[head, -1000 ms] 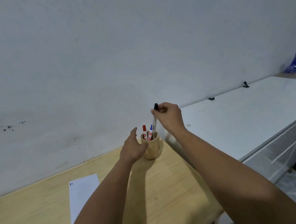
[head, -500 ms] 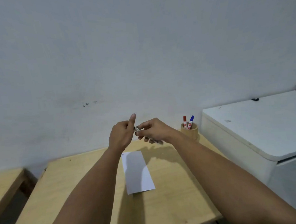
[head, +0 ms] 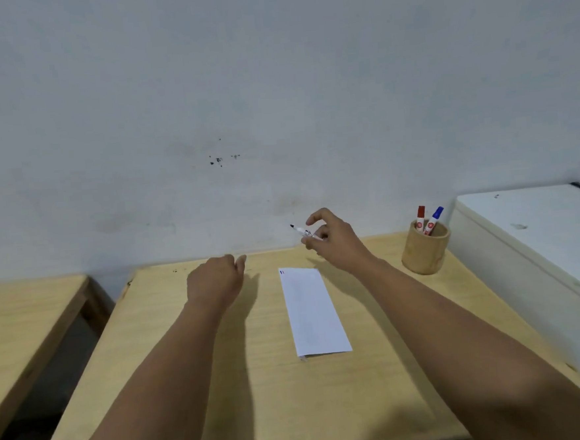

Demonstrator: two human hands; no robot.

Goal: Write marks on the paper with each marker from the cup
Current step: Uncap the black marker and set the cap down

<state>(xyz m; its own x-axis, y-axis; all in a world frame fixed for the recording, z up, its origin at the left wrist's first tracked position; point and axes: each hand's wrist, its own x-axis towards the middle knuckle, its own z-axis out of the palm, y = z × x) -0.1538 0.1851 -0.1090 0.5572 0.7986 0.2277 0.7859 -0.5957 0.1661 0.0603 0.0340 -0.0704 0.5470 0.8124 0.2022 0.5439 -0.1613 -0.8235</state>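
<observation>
My right hand (head: pixel 338 240) holds an uncapped black marker (head: pixel 301 231) in the air just beyond the far end of the paper, bare tip pointing left. The white paper strip (head: pixel 312 311) lies lengthwise on the wooden table (head: pixel 259 393), with two small marks (head: pixel 282 272) in its far left corner. My left hand (head: pixel 214 280) hovers left of the paper with fingers curled shut; the black cap is not visible and is presumably inside the fist. A wooden cup (head: pixel 424 251) at the far right corner holds a red marker (head: pixel 420 216) and a blue marker (head: pixel 436 216).
A white cabinet (head: pixel 540 236) stands against the table's right side, higher than the tabletop. A second wooden table (head: pixel 24 314) sits to the left across a gap. A grey wall runs right behind the table.
The black marker came out of the cup and both hands met on it. Now they have parted: the marker's tip is bare, my left hand has moved left, and the view has swung left.
</observation>
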